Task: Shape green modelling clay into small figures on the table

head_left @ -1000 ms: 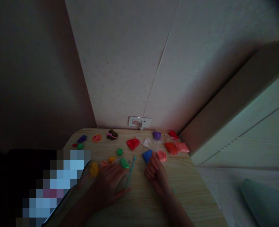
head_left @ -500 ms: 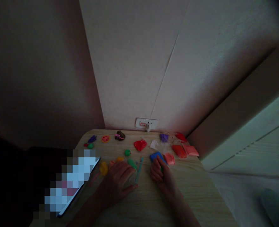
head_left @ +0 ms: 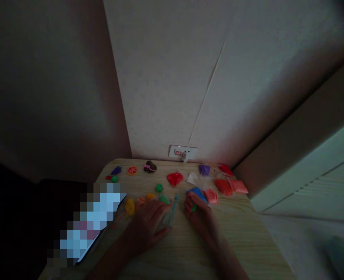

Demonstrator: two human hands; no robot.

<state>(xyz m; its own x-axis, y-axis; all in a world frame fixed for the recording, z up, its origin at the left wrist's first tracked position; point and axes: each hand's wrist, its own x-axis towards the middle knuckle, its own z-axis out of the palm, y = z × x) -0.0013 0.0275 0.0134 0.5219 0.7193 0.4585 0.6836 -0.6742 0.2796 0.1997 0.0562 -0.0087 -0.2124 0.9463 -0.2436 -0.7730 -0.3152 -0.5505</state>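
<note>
And here on my feed, 2 bare hands are at the pale wooden table (head_left: 233, 241). The right hand (head_left: 199, 214) is curled, and I see it grasping 1 green lump (head_left: 193, 207) between thumb and fingers! That lump sits right of the table's middle, just in front of the blue packet (head_left: 197, 193), with a salmon packet (head_left: 211, 196) beside that.

Over to the left hand (head_left: 144, 225): palm down, thumb spread wide of the fingers, grasping nothing that I can make out; I can't tell what lies under the palm. Just past its fingers, I've got a green packet (head_left: 163, 199), an orange piece (head_left: 150, 196) and a yellow lump (head_left: 130, 207). A thin teal stick (head_left: 175, 204) lies between the 2 hands.

Farther back, I spot 1 small green ball (head_left: 159, 188) and a red packet (head_left: 175, 178). At far left, a lit screen (head_left: 102, 217), blurred into blocks, leans beside the table!
</note>
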